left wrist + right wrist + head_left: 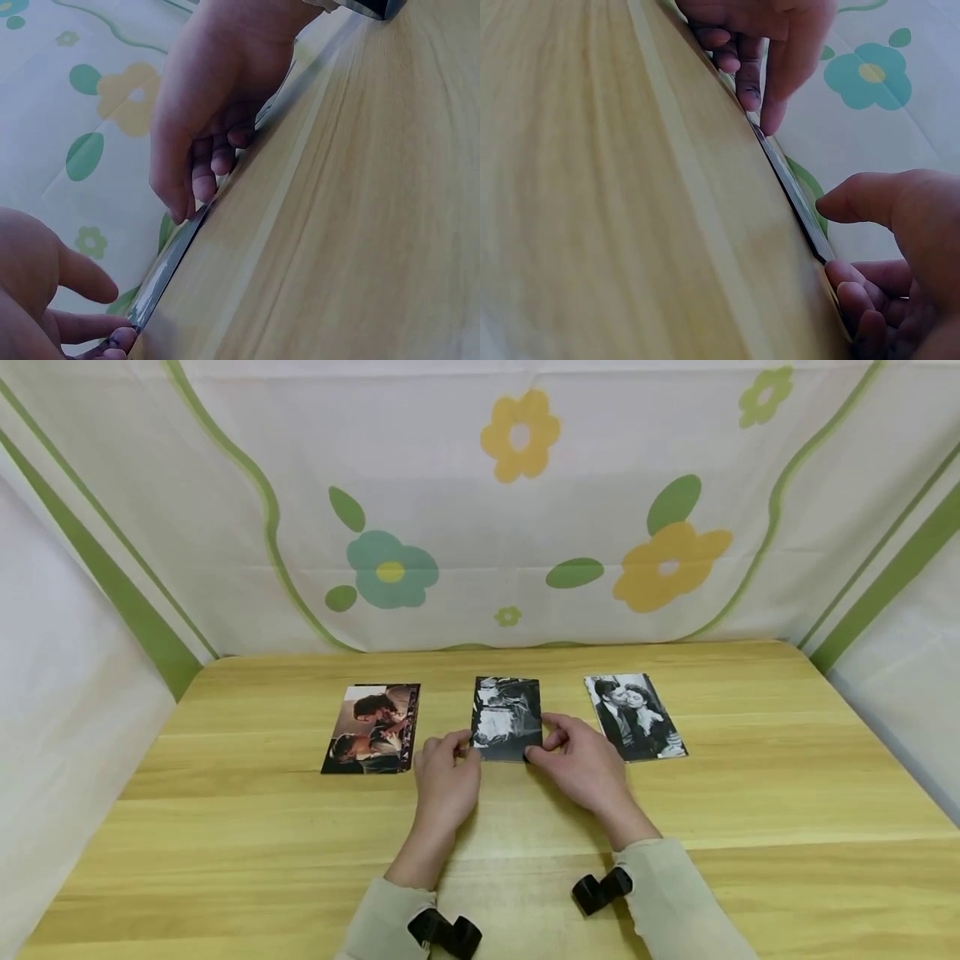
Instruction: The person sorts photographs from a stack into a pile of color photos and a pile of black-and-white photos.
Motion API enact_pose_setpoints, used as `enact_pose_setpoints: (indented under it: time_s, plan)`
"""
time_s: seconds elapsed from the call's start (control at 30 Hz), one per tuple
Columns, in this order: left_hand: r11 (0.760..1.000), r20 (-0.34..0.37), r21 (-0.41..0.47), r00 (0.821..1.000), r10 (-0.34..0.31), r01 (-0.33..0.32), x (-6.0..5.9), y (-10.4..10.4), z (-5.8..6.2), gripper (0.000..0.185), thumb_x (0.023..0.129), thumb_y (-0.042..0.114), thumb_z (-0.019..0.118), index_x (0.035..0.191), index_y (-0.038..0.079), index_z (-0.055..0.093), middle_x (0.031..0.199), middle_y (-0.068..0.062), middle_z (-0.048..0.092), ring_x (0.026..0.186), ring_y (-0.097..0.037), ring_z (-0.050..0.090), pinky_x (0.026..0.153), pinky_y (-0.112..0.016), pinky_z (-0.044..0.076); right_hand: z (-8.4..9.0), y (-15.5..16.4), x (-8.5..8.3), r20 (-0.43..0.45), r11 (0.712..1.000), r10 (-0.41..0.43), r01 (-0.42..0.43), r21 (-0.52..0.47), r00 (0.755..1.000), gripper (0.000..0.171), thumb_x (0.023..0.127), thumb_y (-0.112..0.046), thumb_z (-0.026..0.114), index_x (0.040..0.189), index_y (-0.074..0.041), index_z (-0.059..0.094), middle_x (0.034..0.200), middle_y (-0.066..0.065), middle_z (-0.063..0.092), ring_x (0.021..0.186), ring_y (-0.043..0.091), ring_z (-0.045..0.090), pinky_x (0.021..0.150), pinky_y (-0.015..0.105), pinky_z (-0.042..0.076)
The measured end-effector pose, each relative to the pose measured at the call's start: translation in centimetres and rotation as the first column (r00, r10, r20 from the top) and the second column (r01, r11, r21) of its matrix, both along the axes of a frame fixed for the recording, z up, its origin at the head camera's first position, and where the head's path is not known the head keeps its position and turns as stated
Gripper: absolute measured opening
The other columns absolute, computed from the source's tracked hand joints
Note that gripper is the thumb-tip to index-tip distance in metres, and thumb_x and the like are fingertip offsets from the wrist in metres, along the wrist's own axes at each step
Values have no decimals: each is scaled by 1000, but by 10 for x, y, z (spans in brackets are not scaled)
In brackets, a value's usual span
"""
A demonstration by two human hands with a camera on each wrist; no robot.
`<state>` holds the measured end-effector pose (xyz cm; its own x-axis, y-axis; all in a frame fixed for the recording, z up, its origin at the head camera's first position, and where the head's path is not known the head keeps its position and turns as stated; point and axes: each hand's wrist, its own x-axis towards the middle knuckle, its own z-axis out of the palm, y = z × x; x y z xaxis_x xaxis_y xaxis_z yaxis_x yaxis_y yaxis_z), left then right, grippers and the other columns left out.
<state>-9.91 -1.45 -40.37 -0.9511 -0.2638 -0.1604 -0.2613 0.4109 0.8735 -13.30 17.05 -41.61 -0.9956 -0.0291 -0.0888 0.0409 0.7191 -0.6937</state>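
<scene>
Between the two hands a dark black-and-white photo print (506, 720) lies flat on the wooden table. At its lower left edge is the left hand (447, 781), its fingertips touching the print's side. The right hand (583, 764) is at the opposite edge, fingers against the side and thumb over the lower right corner. In the left wrist view the left hand's thumb (88, 276) stands apart from the print. The right wrist view likewise shows a gap under the right thumb (859, 199). Seen edge-on there, the print (787, 184) is a thin dark strip.
To the left lies a colour print (371, 727), with another dark print's edge showing beside it. A black-and-white print of a couple (636, 717) lies at the right, slightly tilted. Behind the wooden table (225, 860) hangs a flowered white cloth (465, 485).
</scene>
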Motion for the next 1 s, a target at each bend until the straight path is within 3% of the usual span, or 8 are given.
enact_pose_setpoints:
  time_s: [0.27,0.57,1.0]
  plan:
    - [999,-41,-9,999,33,-33,1,4,-5,42,91,11,70,132,4,73,115,-13,63,111,-28,47,93,-45,41,-2,1,2,-2,1000,-9,9,20,1000,63,92,-37,80,150,-17,64,102,-5,72,79,11,60,76,32,44]
    - [998,-56,0,997,59,-59,2,5,-6,39,89,10,71,128,4,74,115,-13,63,111,-28,48,95,-46,42,-3,0,1,-4,1000,-1,1,11,1000,66,91,-37,81,151,-16,62,102,-5,72,78,11,59,76,31,43]
    - [997,-110,9,991,76,-75,1,5,-8,37,89,4,73,125,2,73,113,-13,68,103,-25,49,86,-39,43,0,0,0,38,999,-38,39,-37,999,61,92,-38,82,147,-19,66,102,-5,73,84,11,64,82,33,46]
